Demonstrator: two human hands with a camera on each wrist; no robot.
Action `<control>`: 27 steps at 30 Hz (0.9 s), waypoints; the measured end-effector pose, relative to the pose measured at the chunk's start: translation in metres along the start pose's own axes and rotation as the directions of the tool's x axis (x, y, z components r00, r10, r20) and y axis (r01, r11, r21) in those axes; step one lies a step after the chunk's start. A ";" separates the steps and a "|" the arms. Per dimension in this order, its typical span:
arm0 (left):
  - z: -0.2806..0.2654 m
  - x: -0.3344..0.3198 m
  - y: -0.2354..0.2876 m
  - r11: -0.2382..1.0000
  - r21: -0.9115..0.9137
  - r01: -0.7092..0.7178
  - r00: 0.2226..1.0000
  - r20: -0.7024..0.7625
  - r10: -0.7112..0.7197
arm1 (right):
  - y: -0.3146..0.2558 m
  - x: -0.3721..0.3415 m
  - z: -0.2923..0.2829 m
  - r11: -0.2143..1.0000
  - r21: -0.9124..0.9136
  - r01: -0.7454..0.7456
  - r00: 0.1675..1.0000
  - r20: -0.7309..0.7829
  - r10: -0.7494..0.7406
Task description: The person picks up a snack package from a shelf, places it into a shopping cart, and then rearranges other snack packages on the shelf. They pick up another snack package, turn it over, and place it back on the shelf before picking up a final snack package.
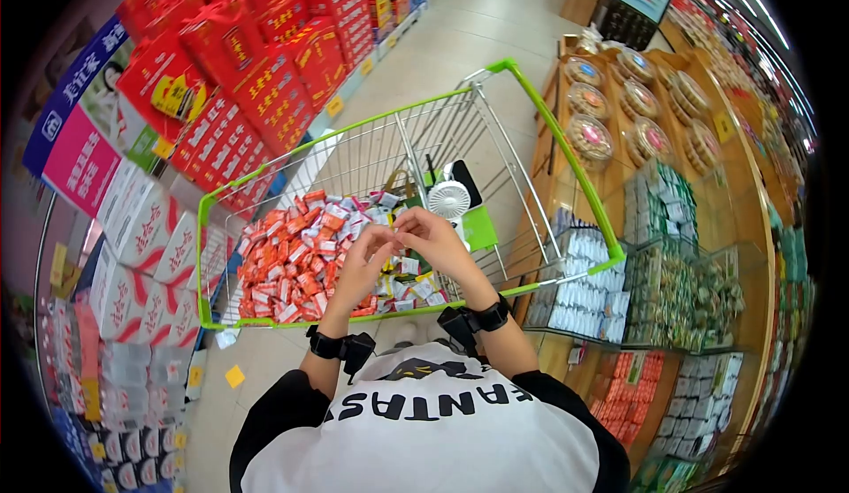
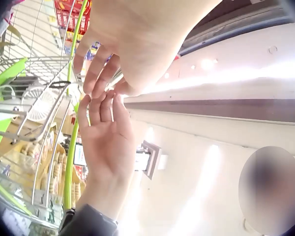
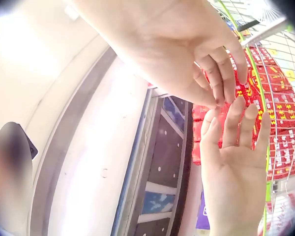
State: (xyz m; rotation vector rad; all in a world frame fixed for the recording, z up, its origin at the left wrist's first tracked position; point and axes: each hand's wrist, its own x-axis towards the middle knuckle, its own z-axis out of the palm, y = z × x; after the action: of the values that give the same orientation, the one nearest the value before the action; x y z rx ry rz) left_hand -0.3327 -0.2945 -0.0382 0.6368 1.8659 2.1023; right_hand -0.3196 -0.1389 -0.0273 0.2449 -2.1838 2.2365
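My left hand and right hand meet at the fingertips over the shopping cart. In the left wrist view the left fingers and thumb bend toward each other, with a pale sliver between them; I cannot tell whether it is a held thing. The right hand comes from below, its fingers slightly bent and its tips against the left ones. Under the hands lies a heap of small wrapped sweets: orange-red ones on the left, white and yellow ones on the right.
A white handheld fan and a black phone lie by the green flap in the cart. Red gift boxes are stacked on the left. On the right, a wooden shelf bears round tubs and packaged goods.
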 end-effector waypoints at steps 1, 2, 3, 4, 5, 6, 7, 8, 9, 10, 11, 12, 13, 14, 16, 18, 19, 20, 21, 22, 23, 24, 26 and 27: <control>0.005 0.004 0.003 0.999 0.036 -0.009 0.999 0.052 0.007 | -0.002 -0.003 -0.007 1.000 0.004 0.019 0.999 -0.028 -0.019; 0.009 0.006 0.004 0.999 0.031 -0.009 0.998 0.070 0.007 | -0.004 -0.005 -0.012 0.999 0.008 0.039 0.998 -0.053 -0.038; 0.013 0.008 0.004 0.999 0.035 -0.018 0.994 0.112 0.014 | -0.008 -0.008 -0.016 0.999 0.030 0.033 0.997 -0.067 -0.031; 0.016 0.010 0.005 0.999 0.038 -0.028 0.987 0.157 0.022 | -0.008 -0.010 -0.018 0.999 0.025 0.034 0.996 -0.088 -0.031; 0.020 0.011 0.009 1.000 0.028 -0.003 0.983 0.186 -0.002 | -0.008 -0.014 -0.020 0.999 0.037 0.020 0.995 -0.103 -0.016; 0.022 0.013 0.007 1.000 0.019 -0.006 0.976 0.216 0.002 | -0.009 -0.017 -0.023 0.999 0.048 0.009 0.993 -0.121 -0.003; 0.021 0.015 0.005 0.998 0.051 -0.022 0.967 0.254 0.009 | -0.014 -0.023 -0.025 1.000 -0.003 -0.001 0.991 -0.137 0.001; 0.021 0.018 0.004 0.996 0.083 -0.042 0.956 0.292 0.016 | -0.013 -0.027 -0.027 1.000 -0.013 0.003 0.985 -0.171 -0.006; 0.021 0.021 0.003 0.995 0.089 -0.046 0.945 0.327 0.015 | -0.011 -0.030 -0.029 1.000 -0.011 0.006 0.984 -0.179 -0.008; 0.024 0.023 0.004 0.995 0.081 -0.050 0.934 0.357 0.018 | -0.011 -0.033 -0.031 1.000 -0.006 0.007 0.983 -0.185 -0.009; 0.026 0.024 0.006 0.995 0.085 -0.045 0.927 0.376 0.009 | -0.017 -0.037 -0.033 0.998 -0.015 -0.059 0.985 -0.166 0.056; 0.027 0.025 0.006 0.995 0.090 -0.039 0.920 0.391 0.001 | -0.018 -0.040 -0.034 0.998 -0.019 -0.058 0.980 -0.191 0.053; 0.027 0.025 0.002 0.998 0.061 -0.035 0.914 0.405 0.008 | -0.018 -0.043 -0.034 0.999 0.006 -0.044 0.981 -0.191 0.045; 0.028 0.026 0.000 0.998 0.057 -0.039 0.905 0.425 0.011 | -0.018 -0.045 -0.033 0.999 0.031 -0.030 0.981 -0.188 0.036; 0.032 0.025 -0.004 0.999 -0.036 -0.008 0.898 0.439 0.023 | -0.019 -0.051 -0.031 0.999 0.041 -0.031 0.976 -0.215 0.040; 0.034 0.021 -0.013 0.998 -0.062 0.005 0.882 0.470 0.025 | -0.014 -0.058 -0.029 1.000 0.008 -0.014 0.964 -0.264 0.016; 0.036 0.020 -0.015 0.998 -0.068 0.007 0.870 0.493 0.028 | -0.019 -0.062 -0.026 0.999 -0.050 -0.019 0.953 -0.304 0.003; 0.037 0.019 -0.018 0.997 -0.075 0.009 0.856 0.516 0.031 | -0.017 -0.067 -0.025 0.998 -0.056 -0.021 0.945 -0.328 0.002; 0.038 0.017 -0.021 0.997 -0.074 0.029 0.842 0.540 0.016 | -0.015 -0.072 -0.023 0.998 -0.060 -0.026 0.937 -0.350 0.003; 0.041 0.016 -0.023 0.996 -0.079 0.036 0.826 0.564 0.015 | -0.013 -0.078 -0.022 0.998 -0.063 -0.032 0.928 -0.374 0.007; 0.044 0.014 -0.025 0.994 -0.087 0.060 0.809 0.587 0.003 | -0.013 -0.083 -0.021 0.996 -0.075 -0.048 0.913 -0.407 0.013; 0.047 0.012 -0.026 0.992 -0.094 0.085 0.792 0.610 -0.010 | -0.011 -0.089 -0.020 0.996 -0.074 -0.055 0.900 -0.435 0.018; 0.055 0.008 -0.027 0.986 -0.107 0.126 0.762 0.647 -0.027 | -0.009 -0.100 -0.016 0.996 -0.065 -0.066 0.867 -0.497 0.025; 0.059 0.006 -0.029 0.986 -0.111 0.126 0.752 0.659 -0.022 | -0.008 -0.106 -0.014 0.996 -0.061 -0.070 0.849 -0.528 0.027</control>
State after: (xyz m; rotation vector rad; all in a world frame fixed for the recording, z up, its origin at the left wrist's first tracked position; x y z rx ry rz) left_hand -0.3126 -0.2361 -0.0613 1.0738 1.2926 1.6277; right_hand -0.2154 -0.1139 -0.0321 -0.3898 -1.9737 1.9217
